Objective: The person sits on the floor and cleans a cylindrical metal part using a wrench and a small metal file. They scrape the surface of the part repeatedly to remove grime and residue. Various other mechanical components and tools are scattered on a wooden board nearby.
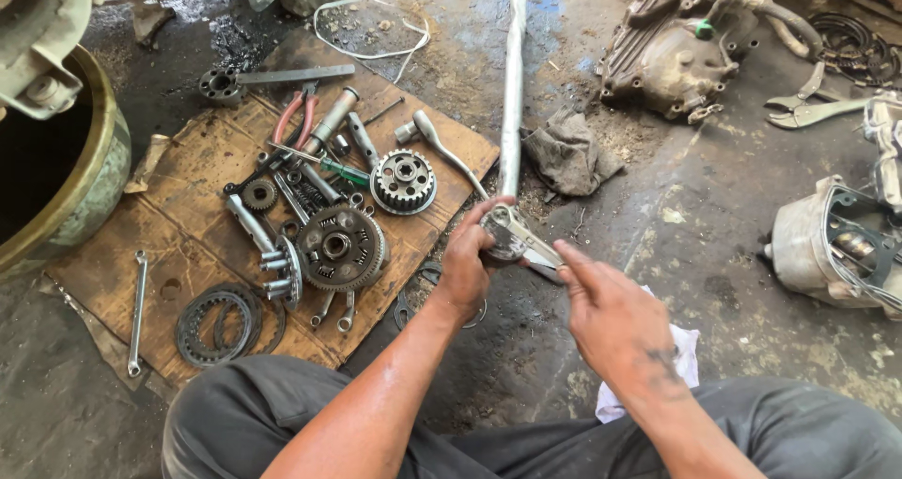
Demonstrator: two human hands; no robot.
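1. Disc (505, 239), round grey metal, sits clamped in the left hand (467, 263) above the oily floor (714, 207).
2. Right hand (611, 315) grips a flat steel spanner (528, 242) laid across it.
3. Toothed gears (340, 246) lie on cardboard (202, 183).

A cardboard sheet (188, 225) lies on the floor, left of both hands. On it rest a clutch basket (340, 247), a toothed sprocket (403, 181) behind it, and ring plates (218, 324) at the near edge. A long pipe (513, 84) lies right of the sheet, an engine casing (667, 52) beyond it.
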